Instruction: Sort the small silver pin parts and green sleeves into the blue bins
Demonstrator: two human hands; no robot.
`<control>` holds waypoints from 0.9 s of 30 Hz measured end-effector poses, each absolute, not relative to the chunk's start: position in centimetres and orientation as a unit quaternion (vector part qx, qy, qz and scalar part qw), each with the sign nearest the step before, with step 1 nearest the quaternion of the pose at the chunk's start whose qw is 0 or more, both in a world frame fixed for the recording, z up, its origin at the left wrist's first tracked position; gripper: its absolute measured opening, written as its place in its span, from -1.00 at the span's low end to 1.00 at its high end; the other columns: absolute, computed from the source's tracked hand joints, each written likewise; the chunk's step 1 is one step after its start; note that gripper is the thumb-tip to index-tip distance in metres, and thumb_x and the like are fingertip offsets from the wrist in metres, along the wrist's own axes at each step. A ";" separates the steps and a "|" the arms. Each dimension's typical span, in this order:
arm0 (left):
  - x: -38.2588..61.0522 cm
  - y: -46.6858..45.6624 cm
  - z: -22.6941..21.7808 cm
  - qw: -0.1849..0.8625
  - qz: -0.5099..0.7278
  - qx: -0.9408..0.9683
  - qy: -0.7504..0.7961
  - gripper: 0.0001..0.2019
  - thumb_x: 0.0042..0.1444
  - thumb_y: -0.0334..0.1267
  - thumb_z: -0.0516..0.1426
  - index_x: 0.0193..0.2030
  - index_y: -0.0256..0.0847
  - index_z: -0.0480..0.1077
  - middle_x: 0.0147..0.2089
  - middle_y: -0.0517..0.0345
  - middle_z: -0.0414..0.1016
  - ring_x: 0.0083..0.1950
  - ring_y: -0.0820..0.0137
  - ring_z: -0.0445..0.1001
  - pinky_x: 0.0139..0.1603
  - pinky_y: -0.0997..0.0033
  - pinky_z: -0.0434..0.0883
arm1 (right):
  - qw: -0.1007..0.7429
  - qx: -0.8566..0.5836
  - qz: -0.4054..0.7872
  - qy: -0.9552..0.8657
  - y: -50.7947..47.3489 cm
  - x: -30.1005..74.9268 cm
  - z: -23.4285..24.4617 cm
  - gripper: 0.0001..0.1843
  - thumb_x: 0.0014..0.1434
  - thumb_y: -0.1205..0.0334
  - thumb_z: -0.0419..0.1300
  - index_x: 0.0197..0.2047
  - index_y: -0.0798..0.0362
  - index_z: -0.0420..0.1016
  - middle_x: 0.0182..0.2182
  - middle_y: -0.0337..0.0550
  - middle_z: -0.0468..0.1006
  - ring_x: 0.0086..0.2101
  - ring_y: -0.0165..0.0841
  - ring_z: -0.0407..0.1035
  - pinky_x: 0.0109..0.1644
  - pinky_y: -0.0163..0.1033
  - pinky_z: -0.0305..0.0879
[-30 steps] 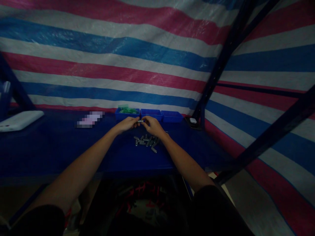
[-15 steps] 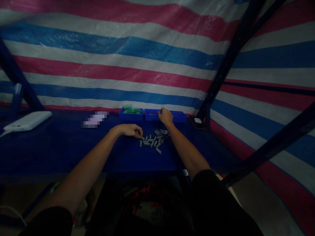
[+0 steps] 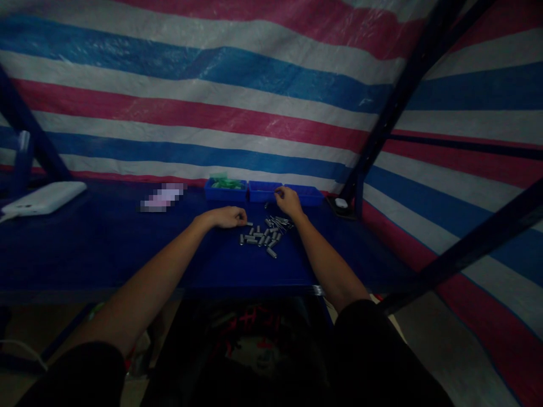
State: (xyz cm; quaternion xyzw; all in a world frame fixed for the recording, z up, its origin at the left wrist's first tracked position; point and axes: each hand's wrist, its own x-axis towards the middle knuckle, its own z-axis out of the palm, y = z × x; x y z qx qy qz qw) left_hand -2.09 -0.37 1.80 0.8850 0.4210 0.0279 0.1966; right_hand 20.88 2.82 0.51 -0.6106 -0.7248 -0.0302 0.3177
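My left hand (image 3: 229, 217) pinches a small grey metal cylinder (image 3: 249, 224) between thumb and fingertips, just above the table at the left of the pile. Loose grey cylinders (image 3: 261, 238) of the same kind lie on the blue table, with several thin metal pins or screws (image 3: 280, 221) at the pile's far right side. In front of the blue trays, my right hand (image 3: 288, 200) has its fingers pinched together. A tiny dark piece (image 3: 266, 206) shows to the left of those fingers; whether they hold it I cannot tell.
A blue tray (image 3: 224, 196) with green pieces stands at the back, beside other blue trays (image 3: 307, 196). A white device (image 3: 46, 198) and a pixelated flat object (image 3: 163, 198) lie to the left. A small white case (image 3: 340, 203) sits at the right, near a frame post (image 3: 382, 121).
My left hand has lifted a grey cylinder from the pile's left edge. My right hand has come slightly nearer from the trays, and a tiny piece now shows by its fingers.
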 end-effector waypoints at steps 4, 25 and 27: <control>-1.9 -0.4 1.8 0.187 0.020 0.884 0.428 -0.72 0.01 -0.15 0.01 -0.19 -0.24 0.38 -0.26 0.09 0.45 -0.33 0.42 0.35 -0.34 0.50 0.21 | 0.221 -0.622 -0.008 -0.751 2.0 19.6 0.5 -0.60 0.09 -0.03 0.08 -0.06 0.00 0.40 -0.19 -0.08 0.50 -0.16 -0.24 0.36 -0.11 -0.20 0.26; -1.8 -0.5 1.2 0.171 0.054 0.880 0.440 -0.75 0.08 -0.25 -0.07 -0.22 -0.27 0.36 -0.30 0.06 0.47 -0.34 0.39 0.39 -0.36 0.49 0.23 | 0.205 -0.648 -0.093 -0.728 6.1 20.2 2.5 -0.60 0.10 -0.01 0.07 -0.09 0.08 0.39 -0.06 0.04 0.39 -0.02 -0.13 0.21 0.00 -0.02 0.14; -1.7 -0.3 0.7 0.166 0.087 0.884 0.429 -0.77 0.10 -0.26 -0.08 -0.25 -0.26 0.34 -0.35 0.09 0.46 -0.36 0.40 0.39 -0.38 0.50 0.23 | 0.177 -0.663 -0.078 -0.724 5.6 20.5 1.6 -0.45 0.06 -0.19 0.04 -0.04 0.04 0.37 0.02 0.05 0.32 0.04 -0.06 0.13 0.04 0.11 0.05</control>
